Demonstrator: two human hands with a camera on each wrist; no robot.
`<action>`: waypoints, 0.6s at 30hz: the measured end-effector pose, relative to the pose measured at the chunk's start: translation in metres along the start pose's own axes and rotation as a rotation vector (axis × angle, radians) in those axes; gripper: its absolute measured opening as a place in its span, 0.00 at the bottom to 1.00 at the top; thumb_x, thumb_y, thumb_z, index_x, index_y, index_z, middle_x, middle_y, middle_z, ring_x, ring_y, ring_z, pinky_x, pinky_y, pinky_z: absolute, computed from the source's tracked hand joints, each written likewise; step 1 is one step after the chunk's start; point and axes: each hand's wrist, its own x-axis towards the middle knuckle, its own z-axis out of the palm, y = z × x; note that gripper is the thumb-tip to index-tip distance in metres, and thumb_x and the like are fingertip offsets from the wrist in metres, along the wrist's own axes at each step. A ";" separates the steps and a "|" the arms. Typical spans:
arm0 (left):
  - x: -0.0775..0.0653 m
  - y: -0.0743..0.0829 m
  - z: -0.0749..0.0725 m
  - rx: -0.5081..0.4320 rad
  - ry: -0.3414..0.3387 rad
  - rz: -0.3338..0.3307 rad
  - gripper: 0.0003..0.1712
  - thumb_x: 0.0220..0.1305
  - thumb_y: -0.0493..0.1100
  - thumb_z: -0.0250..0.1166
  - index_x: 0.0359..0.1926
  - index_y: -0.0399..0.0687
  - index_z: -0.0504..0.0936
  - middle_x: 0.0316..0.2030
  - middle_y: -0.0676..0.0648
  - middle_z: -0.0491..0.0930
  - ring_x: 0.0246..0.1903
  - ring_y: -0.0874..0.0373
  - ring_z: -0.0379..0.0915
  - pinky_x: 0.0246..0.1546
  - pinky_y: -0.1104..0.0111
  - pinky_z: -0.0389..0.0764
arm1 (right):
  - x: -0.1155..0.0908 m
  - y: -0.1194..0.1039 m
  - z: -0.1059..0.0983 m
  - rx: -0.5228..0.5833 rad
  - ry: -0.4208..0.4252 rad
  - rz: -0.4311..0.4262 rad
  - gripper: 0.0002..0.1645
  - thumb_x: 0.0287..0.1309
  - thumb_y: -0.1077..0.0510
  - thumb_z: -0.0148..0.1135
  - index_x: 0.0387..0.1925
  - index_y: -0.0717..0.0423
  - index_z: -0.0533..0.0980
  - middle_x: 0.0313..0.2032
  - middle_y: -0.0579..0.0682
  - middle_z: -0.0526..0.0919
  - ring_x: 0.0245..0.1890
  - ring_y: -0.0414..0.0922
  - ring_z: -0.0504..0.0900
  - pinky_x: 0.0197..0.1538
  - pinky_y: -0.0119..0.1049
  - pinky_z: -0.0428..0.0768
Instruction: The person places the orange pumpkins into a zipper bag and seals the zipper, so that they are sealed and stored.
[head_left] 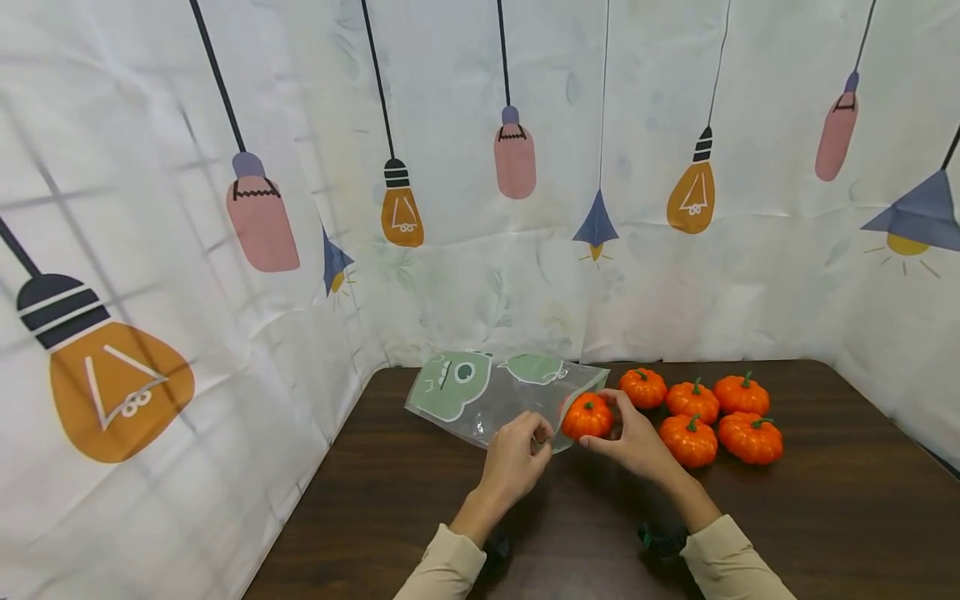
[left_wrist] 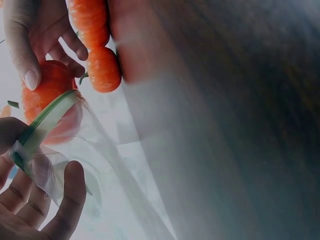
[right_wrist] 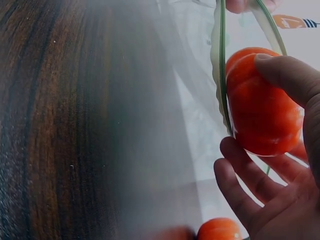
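Observation:
A clear zip bag (head_left: 480, 408) printed with green cartoon figures lies on its side, its mouth facing right. My left hand (head_left: 516, 454) pinches the near edge of that mouth; in the left wrist view the thumb and fingers (left_wrist: 75, 185) hold the green zip strip. My right hand (head_left: 633, 437) grips a small orange pumpkin (head_left: 587, 417) with a green stem, thumb on one side and fingers on the other. In the right wrist view the pumpkin (right_wrist: 262, 105) sits between the two green-edged lips of the bag, partly inside the opening.
Several more orange pumpkins (head_left: 692, 404) stand grouped on the dark wooden table (head_left: 585, 533), right of my right hand. A white curtain (head_left: 465, 292) printed with lamps and bulbs hangs behind the table and along its left side.

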 end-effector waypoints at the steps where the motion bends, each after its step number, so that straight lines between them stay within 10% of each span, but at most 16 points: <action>1: 0.000 0.000 0.000 0.000 -0.003 0.001 0.10 0.54 0.35 0.72 0.32 0.54 0.80 0.29 0.55 0.79 0.24 0.70 0.72 0.30 0.77 0.75 | 0.000 0.000 0.000 -0.002 -0.003 0.007 0.51 0.52 0.45 0.78 0.70 0.53 0.60 0.61 0.60 0.77 0.41 0.45 0.82 0.44 0.35 0.81; 18: 0.000 0.001 0.004 0.014 0.037 -0.008 0.12 0.53 0.35 0.70 0.31 0.55 0.77 0.27 0.56 0.77 0.24 0.69 0.68 0.28 0.77 0.71 | -0.001 0.013 0.015 -0.135 -0.035 0.019 0.50 0.50 0.41 0.79 0.68 0.55 0.65 0.61 0.60 0.79 0.55 0.55 0.81 0.60 0.59 0.78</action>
